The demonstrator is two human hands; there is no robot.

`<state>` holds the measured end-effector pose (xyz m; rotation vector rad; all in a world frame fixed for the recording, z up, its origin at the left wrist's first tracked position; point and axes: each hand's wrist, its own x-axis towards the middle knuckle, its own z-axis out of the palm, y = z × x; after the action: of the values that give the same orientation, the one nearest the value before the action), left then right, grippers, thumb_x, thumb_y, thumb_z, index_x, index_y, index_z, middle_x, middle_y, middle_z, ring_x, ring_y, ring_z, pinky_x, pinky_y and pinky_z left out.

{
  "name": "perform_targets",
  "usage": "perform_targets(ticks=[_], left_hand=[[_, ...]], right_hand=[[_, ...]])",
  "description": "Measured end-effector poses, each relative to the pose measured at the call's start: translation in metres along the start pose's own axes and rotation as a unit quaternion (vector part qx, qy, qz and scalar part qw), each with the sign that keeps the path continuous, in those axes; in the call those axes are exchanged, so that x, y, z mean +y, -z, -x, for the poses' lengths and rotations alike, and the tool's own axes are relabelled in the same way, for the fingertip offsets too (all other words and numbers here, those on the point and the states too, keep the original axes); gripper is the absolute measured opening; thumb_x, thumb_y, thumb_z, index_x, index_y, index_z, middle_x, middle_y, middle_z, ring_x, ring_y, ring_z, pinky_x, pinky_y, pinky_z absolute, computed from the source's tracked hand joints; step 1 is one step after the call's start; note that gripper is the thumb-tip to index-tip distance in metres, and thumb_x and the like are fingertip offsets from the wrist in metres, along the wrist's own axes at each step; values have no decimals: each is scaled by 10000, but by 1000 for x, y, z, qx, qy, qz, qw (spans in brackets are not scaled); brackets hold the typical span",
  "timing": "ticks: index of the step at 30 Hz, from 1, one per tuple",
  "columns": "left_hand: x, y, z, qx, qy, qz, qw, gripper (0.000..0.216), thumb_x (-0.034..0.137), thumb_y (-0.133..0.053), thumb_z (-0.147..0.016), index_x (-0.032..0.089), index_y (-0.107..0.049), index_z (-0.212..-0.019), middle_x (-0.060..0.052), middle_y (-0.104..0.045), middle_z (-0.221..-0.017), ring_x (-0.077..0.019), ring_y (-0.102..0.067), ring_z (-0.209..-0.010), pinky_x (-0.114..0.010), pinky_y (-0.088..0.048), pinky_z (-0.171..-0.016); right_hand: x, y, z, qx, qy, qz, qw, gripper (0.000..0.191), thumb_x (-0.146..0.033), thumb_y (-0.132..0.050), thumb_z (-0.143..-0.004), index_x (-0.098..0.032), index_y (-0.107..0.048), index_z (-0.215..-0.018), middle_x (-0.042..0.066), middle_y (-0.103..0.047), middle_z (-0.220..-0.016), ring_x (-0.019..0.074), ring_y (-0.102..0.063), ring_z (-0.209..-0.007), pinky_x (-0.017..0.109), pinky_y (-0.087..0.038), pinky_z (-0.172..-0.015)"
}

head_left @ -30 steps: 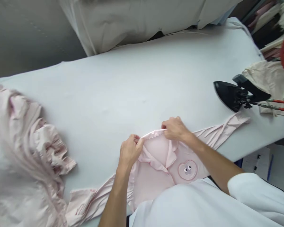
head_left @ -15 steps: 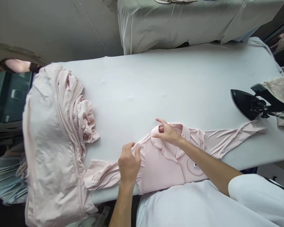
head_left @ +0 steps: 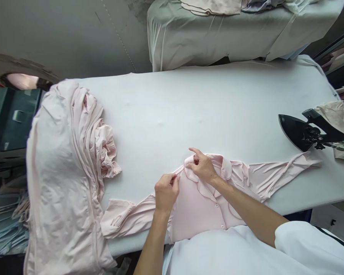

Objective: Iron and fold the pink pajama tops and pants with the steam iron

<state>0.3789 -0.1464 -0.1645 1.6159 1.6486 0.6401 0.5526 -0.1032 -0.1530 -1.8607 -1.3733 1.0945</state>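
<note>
A pink button-up shirt (head_left: 199,210) with piped collar lies spread along the near edge of the white-covered table (head_left: 166,103), sleeves stretched out to both sides. My left hand (head_left: 166,193) pinches the shirt at the shoulder seam on the left. My right hand (head_left: 203,167) has thumb and fingers closed on the left side of the collar, index finger pointing outward. Parts of the collar and shoulder are hidden under my fingers. Two buttons show on the front, and my right forearm covers most of a round print.
A black iron (head_left: 299,131) rests at the right, close to the right cuff, beside a crumpled cream cloth (head_left: 331,118). Pink garments (head_left: 60,172) are heaped across the left end. Beyond the table stands another covered table (head_left: 206,42) with folded cloth on it.
My left hand has moved right along the shoulder, closer to the collar, and now pinches the fabric there. My right hand stays at the collar. The view has tilted slightly upward.
</note>
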Motion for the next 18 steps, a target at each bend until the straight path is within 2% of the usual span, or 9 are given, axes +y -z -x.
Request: perform_targets(ticks=[3,5,7,9,11,14,15,16,18], left_hand=[[7,-11,-16,51,95,-54,993,252,409,-634,-805,209,-620,-651,-46,-657,-675,-195,-614,-664,-301,-432,-664],[15,-13,-30,48,167,-109,979,385,559,-677,-731,214,-582,-588,-82,-641,-650,-249,-607,-649,-334,-400,-625],[25,-10,-42,11,241,-167,956,485,700,-663,-659,228,-581,-584,-116,-644,-666,-301,-607,-663,-363,-386,-607],[33,-3,-47,-30,270,-186,944,513,754,-633,-633,244,-590,-594,-116,-649,-670,-321,-606,-675,-382,-396,-607],[36,5,-43,-20,222,-141,965,438,685,-625,-686,251,-601,-634,-85,-666,-698,-290,-611,-685,-381,-429,-639],[42,7,-29,75,67,-62,993,280,523,-584,-798,245,-620,-783,-51,-687,-819,-223,-623,-743,-355,-478,-742],[49,4,-23,94,22,-42,994,261,497,-583,-810,239,-626,-825,-53,-688,-853,-218,-628,-777,-352,-486,-778],[58,-2,-18,88,-6,-21,996,263,490,-599,-807,234,-635,-854,-58,-690,-877,-222,-634,-814,-356,-490,-814],[85,-23,-15,-1,10,49,999,301,493,-671,-757,230,-668,-904,-67,-704,-949,-243,-646,-910,-373,-488,-889]], right_hand=[[-2,-1,-2,-5,-22,-27,999,648,-255,-668,-685,-169,-550,-1317,-103,-466,-551,117,-458,-543,249,-432,-617],[-3,12,-1,-37,-15,-28,999,595,-260,-661,-709,-180,-571,-1292,-71,-554,-607,132,-532,-594,262,-472,-663],[3,46,3,-71,46,-2,996,439,-278,-642,-761,-202,-637,-1193,3,-675,-784,164,-621,-747,294,-501,-764],[21,101,13,-15,104,83,991,300,-305,-637,-797,-210,-685,-1078,68,-708,-999,207,-634,-941,341,-479,-883],[50,166,29,75,70,228,968,243,-310,-689,-757,-216,-702,-981,79,-709,-1031,241,-614,-996,375,-444,-918],[98,250,59,114,-74,355,925,89,-260,-730,-682,-203,-670,-714,50,-688,-751,229,-610,-798,348,-437,-800],[110,267,67,126,-107,366,916,107,-256,-703,-708,-196,-637,-649,49,-664,-692,218,-595,-745,340,-428,-769],[119,278,71,151,-123,366,910,152,-265,-666,-750,-190,-617,-627,57,-655,-683,212,-583,-725,337,-418,-756],[125,280,68,199,-106,346,911,171,-306,-608,-827,-177,-638,-719,82,-673,-790,210,-578,-766,336,-403,-769]])
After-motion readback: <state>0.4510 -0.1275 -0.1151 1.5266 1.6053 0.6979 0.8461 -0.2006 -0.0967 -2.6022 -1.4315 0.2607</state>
